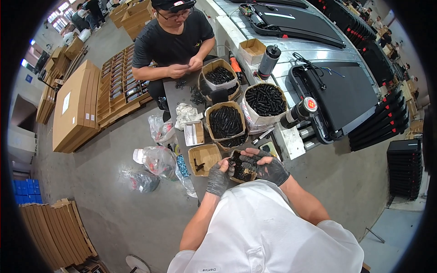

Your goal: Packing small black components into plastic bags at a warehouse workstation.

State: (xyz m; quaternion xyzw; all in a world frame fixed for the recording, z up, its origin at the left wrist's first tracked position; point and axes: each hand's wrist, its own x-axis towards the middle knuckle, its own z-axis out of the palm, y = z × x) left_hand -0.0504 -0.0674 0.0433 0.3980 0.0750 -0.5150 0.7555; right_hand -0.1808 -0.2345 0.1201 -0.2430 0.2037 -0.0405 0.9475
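**Both hands bent over a small box of black pieces**

The grey table (172, 96) runs away from me, with a co-worker (175, 43) in a dark shirt and cap seated at its far left side, hands close together. My two forearms come up from either side of my white shirt: the left forearm (200, 221) rises fairly steeply, while the right forearm (306, 200) slants inward from the lower right.

Ahead of my hands stand three box-like containers (260, 119), filled with black pieces. Nearer, just beyond my left hand, sits an open cardboard tray (212, 155) with only a few black parts (199, 166) in it.

My right hand (271, 170) reaches leftward in its dark glove, fingers stretched over the small box's right side, their bare tips smudged dark. My left hand (219, 178), gloved too, points upward at the opposite edge, its thumb and fingers bent toward the box. The gap between my two hands is narrow.

Close against my shirt, between them, is the small box (237, 180). In it lie small black pieces (243, 172), the tiniest things here. I cannot tell whether the fingers of either hand pinch one.
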